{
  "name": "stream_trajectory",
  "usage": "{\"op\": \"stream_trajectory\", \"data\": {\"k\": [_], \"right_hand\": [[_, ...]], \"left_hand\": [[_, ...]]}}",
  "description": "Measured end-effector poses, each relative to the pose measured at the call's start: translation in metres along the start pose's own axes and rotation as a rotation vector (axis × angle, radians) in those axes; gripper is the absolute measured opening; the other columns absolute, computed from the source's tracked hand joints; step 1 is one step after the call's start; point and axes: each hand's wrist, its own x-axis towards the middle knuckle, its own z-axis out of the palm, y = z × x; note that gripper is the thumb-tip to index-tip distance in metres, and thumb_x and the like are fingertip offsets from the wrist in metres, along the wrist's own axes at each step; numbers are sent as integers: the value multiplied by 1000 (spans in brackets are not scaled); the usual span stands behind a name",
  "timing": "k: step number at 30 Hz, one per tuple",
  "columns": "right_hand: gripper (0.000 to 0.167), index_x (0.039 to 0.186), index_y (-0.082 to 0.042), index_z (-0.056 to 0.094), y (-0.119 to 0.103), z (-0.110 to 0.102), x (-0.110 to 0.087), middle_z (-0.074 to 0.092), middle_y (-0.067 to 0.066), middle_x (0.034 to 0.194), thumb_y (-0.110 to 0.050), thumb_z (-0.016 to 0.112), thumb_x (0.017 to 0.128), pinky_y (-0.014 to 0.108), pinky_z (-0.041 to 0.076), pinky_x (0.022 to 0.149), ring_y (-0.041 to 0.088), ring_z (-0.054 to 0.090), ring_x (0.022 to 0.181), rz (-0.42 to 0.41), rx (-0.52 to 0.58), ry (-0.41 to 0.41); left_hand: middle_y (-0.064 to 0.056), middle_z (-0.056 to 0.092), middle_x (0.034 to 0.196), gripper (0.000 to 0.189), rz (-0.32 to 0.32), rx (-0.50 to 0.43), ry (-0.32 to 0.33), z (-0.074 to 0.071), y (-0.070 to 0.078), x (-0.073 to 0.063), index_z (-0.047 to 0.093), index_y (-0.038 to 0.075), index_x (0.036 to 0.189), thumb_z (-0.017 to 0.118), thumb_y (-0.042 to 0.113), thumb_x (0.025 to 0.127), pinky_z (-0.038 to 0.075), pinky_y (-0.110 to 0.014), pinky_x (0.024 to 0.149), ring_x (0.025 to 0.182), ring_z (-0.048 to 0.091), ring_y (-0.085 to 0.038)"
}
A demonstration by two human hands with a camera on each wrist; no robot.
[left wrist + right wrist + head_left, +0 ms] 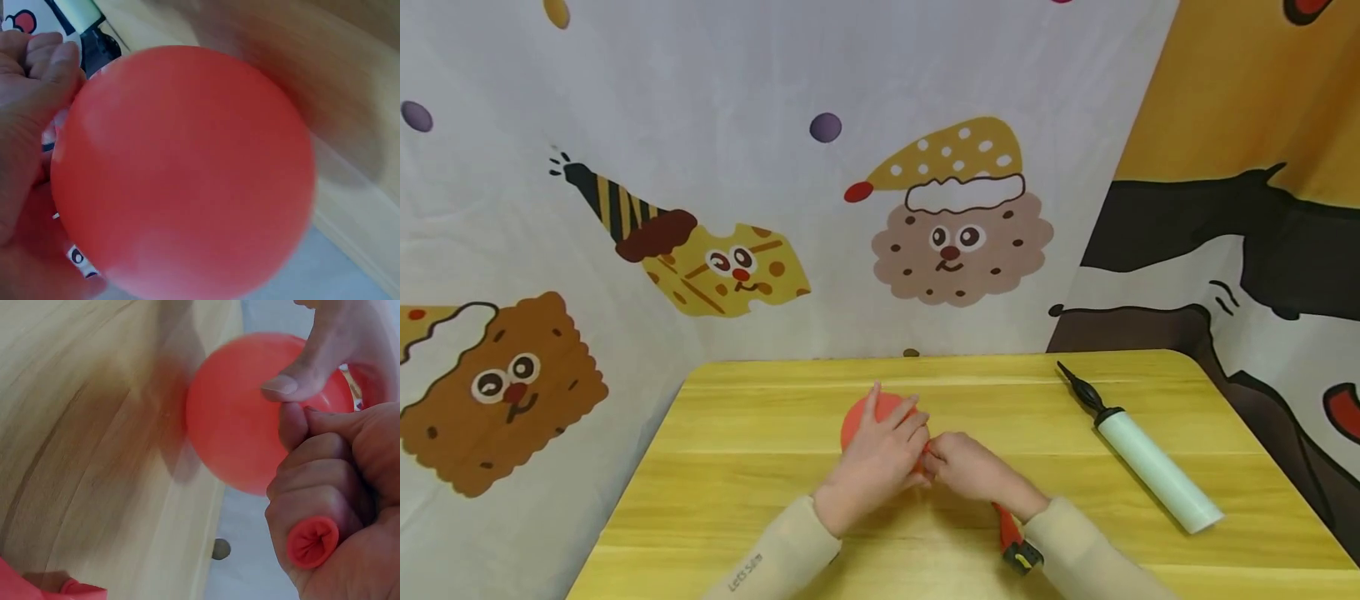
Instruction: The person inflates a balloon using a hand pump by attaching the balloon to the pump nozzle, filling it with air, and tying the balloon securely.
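A small inflated red balloon [859, 417] is held just over the table. My left hand [883, 450] lies across it, fingers spread over the far side and curving round it, with the thumb near the balloon's neck in the right wrist view. Beside it on the right, my right hand [966, 471] grips the neck in curled fingers. The neck's rolled red lip [312, 542] sticks out below that fist. In the left wrist view the round balloon [187, 169] fills most of the picture and hides part of both hands.
A pale green balloon pump [1161, 471] with a black nozzle lies on the wooden table [737, 483] to the right. Near my right forearm lies a limp red balloon [1009, 529] with a black-and-yellow end. A printed cloth [760, 108] hangs behind the table.
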Motion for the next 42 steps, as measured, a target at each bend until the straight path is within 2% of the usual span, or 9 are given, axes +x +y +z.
{"op": "stream_trajectory", "data": {"k": [3, 6, 13, 16, 19, 23, 32, 38, 42], "right_hand": [[33, 71, -14, 63, -3, 5, -2, 47, -13, 62, -9, 59, 103, 21, 36, 51, 1, 39, 54, -28, -93, 53], [32, 70, -14, 63, -6, 9, -4, 41, -15, 58, -13, 63, 102, 21, 33, 47, 0, 36, 51, -29, -164, 119], [39, 63, -20, 56, -5, 10, -12, 37, -16, 56, -22, 72, 98, 21, 31, 45, -2, 33, 51, -38, -291, 298], [37, 66, -20, 56, 0, 9, -17, 39, -17, 58, -21, 70, 100, 19, 33, 47, -3, 34, 53, -53, -265, 262], [24, 79, -15, 64, 4, 4, -24, 44, -16, 63, -12, 63, 103, 20, 37, 49, -3, 37, 55, -69, -194, 156], [18, 88, -11, 66, 7, -4, -34, 49, -15, 69, -3, 59, 102, 20, 41, 52, -2, 41, 58, -111, -184, 68], [27, 74, -16, 61, 7, 0, -44, 43, -15, 62, 0, 73, 92, 17, 36, 47, -1, 38, 56, -197, -364, 213], [23, 75, -18, 65, 9, -7, -47, 46, -17, 60, -10, 77, 93, 17, 37, 49, -3, 37, 54, -157, -401, 286], [19, 79, -17, 69, 9, -21, -55, 46, -18, 62, -9, 77, 93, 17, 38, 50, -4, 39, 55, -128, -389, 294]], "left_hand": [[4, 70, 116, 51, -14, -16, -1, 1, 5, -1, 67, 19, 106, 83, 58, 78, 30, -66, 117, 127, 60, -21], [3, 68, 105, 42, -55, -70, -17, 2, 9, -2, 65, 19, 103, 86, 48, 81, 33, -61, 117, 112, 64, -19], [3, 64, 102, 16, -166, -106, -8, 12, 12, -3, 76, 30, 103, 79, 39, 91, 40, -57, 111, 103, 63, -22], [4, 66, 116, 5, -149, -68, 2, 21, 16, -4, 78, 30, 95, 76, 34, 94, 38, -58, 113, 119, 59, -25], [8, 65, 131, 7, -111, -31, -7, 29, 21, -7, 79, 28, 98, 74, 31, 95, 34, -58, 117, 136, 51, -26], [13, 69, 124, 11, -44, -6, 12, 38, 31, -13, 77, 27, 100, 70, 34, 95, 29, -57, 120, 140, 49, -21], [11, 74, 101, 35, 11, -68, 51, 44, 35, -11, 73, 24, 96, 47, 44, 108, 20, -59, 124, 124, 59, -18], [13, 76, 95, 15, 21, -50, 118, 47, 39, -6, 67, 22, 116, 63, 29, 103, 28, -51, 123, 108, 68, -9], [11, 75, 99, 21, 1, -124, 158, 47, 39, -7, 68, 22, 112, 71, 13, 93, 34, -44, 119, 102, 69, -8]]}}
